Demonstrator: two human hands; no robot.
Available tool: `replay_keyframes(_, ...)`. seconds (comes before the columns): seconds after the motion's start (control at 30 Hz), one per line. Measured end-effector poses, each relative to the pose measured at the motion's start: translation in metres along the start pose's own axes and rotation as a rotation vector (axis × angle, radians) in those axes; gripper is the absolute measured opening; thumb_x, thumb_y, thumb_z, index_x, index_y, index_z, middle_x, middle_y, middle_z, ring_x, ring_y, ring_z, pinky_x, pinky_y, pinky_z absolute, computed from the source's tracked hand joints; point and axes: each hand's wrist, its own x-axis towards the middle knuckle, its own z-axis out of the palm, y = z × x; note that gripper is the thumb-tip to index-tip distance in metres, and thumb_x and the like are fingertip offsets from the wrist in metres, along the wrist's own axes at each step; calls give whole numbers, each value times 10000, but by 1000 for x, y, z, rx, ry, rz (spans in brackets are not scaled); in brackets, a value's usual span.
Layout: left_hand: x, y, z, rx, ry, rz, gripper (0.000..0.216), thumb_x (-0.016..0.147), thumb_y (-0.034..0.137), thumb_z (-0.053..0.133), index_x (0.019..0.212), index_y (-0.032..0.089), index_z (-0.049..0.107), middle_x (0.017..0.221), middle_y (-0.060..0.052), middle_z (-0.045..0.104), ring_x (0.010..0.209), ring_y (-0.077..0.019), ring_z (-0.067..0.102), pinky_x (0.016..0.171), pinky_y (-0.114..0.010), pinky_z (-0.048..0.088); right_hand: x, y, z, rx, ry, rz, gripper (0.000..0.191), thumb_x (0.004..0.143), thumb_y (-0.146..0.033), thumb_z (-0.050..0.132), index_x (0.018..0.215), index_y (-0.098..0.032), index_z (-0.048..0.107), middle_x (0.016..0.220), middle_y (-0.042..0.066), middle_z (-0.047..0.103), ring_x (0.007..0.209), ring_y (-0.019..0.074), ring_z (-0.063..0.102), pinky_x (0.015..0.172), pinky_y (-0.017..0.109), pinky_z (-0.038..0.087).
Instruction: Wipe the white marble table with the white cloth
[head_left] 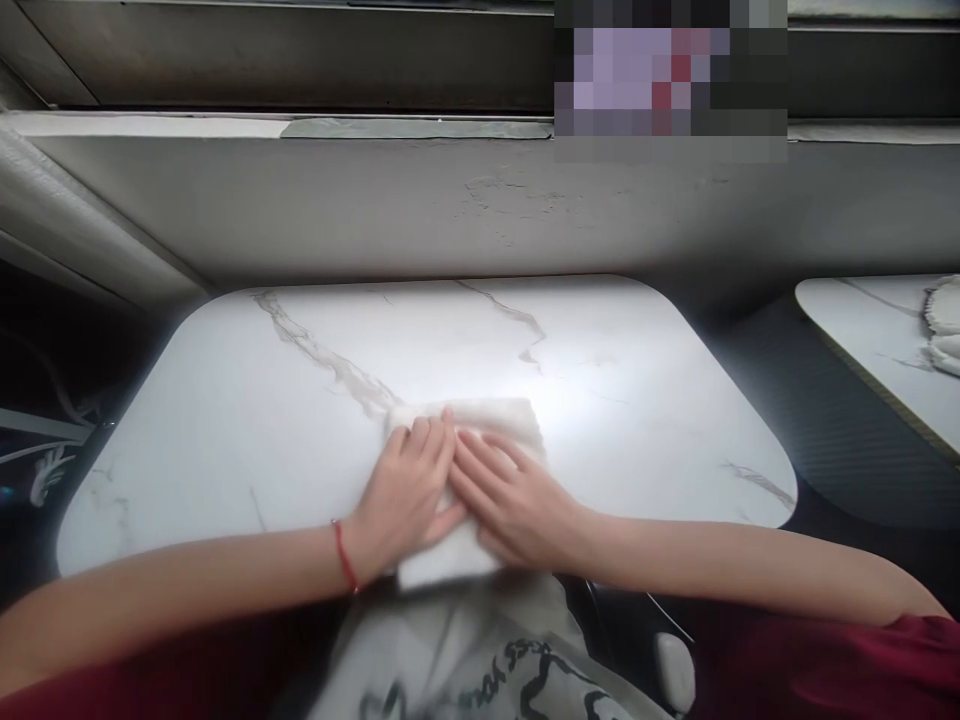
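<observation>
A white folded towel lies on the white marble-patterned table, reaching down to its near edge. My left hand, with a red string bracelet at the wrist, rests on the towel's left part; its fingers are slightly bent and its thumb points right. Pressed flat beside it is my right hand, fingers stretched out and slanting up to the left. The two hands meet near the towel's middle and cover much of it. Neither hand is closed around the cloth.
To the right stands a second marble-patterned table with a white fringed cloth on it. A grey wall runs behind the table. Cables hang at the left. A white printed garment shows below.
</observation>
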Motion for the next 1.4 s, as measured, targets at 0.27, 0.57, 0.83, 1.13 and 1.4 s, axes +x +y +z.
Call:
replay_keyframes(0.27, 60, -17, 7, -86, -25, -74, 736, 946, 453, 450, 1516, -13, 472, 1472, -272, 561, 1307, -411, 522, 1048, -528, 415, 8, 44, 18, 88, -13, 222, 616, 915, -318, 448, 1472, -69, 534, 1565, 259, 467, 1466, 404, 436, 1159, 628, 415)
replay_keyframes(0.57, 142, -40, 25, -126, 19, -182, 667, 986, 413, 387, 1462, -45, 483, 1369, -287, 592, 1219, -411, 528, 955, -501, 411, 23, 115, 40, 38, 59, 590, 684, 924, -317, 517, 1590, -212, 406, 1739, 184, 69, 1576, 498, 131, 1194, 725, 243)
replay_keyframes(0.83, 197, -67, 44, -183, 84, -272, 621, 997, 446, 389, 1399, -8, 519, 1382, -265, 553, 1282, -423, 482, 1029, -496, 354, 41, 188, 64, 88, 51, 598, 652, 961, -373, 448, 1585, -185, 414, 1716, 206, 141, 1560, 484, 179, 1182, 693, 280)
replay_keyframes(1.13, 215, -89, 55, -265, 138, -311, 588, 966, 487, 471, 1368, 64, 545, 1407, -232, 544, 1289, -411, 477, 1043, -483, 358, 57, 214, 77, 55, 81, 588, 660, 946, -422, 421, 1552, -159, 439, 1608, 230, 311, 1445, 480, 305, 1133, 661, 317)
replay_keyframes(1.4, 221, -106, 61, -270, 146, -345, 574, 961, 488, 485, 1372, 92, 554, 1433, -217, 535, 1298, -411, 478, 1048, -476, 370, 83, 221, 71, -19, -29, 661, 669, 948, -441, 446, 1545, -137, 456, 1345, 229, 475, 1232, 401, 420, 1061, 538, 389)
